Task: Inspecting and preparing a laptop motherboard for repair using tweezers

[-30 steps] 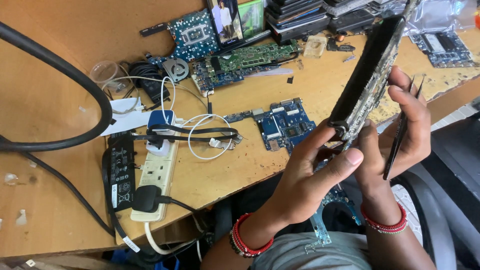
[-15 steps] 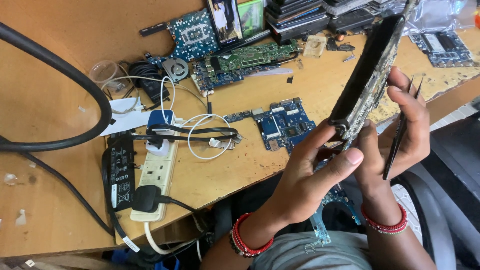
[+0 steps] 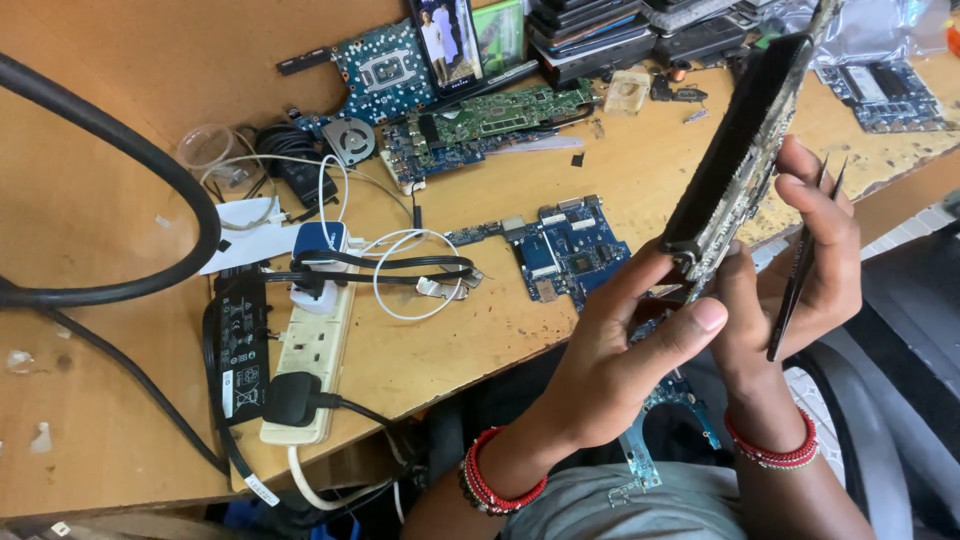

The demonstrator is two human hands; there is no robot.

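Gripping the upright circuit board (image 3: 742, 160) in my left hand (image 3: 620, 370), I clasp tweezers (image 3: 800, 270) in my right hand (image 3: 810, 260). Tweezer tips point to 12 o'clock, not yet on the board; probing remains.

Both hands hold a dark circuit board edge-on above the table edge.

Left hand (image 3: 620, 350) grips the lower end of the circuit board (image 3: 735, 165), thumb extended across its front; right hand (image 3: 800, 270) supports the board from behind and holds black tweezers (image 3: 800, 265), tips pointing up; red bangles on both wrists; on the wooden table (image 3: 480, 330) lie a blue board (image 3: 560, 250), a green board (image 3: 490, 120), a white power strip (image 3: 310, 350) with a black plug (image 3: 290, 398), a black adapter brick (image 3: 240, 345) just beside it, and a propped phone (image 3: 445, 40) at the rear.
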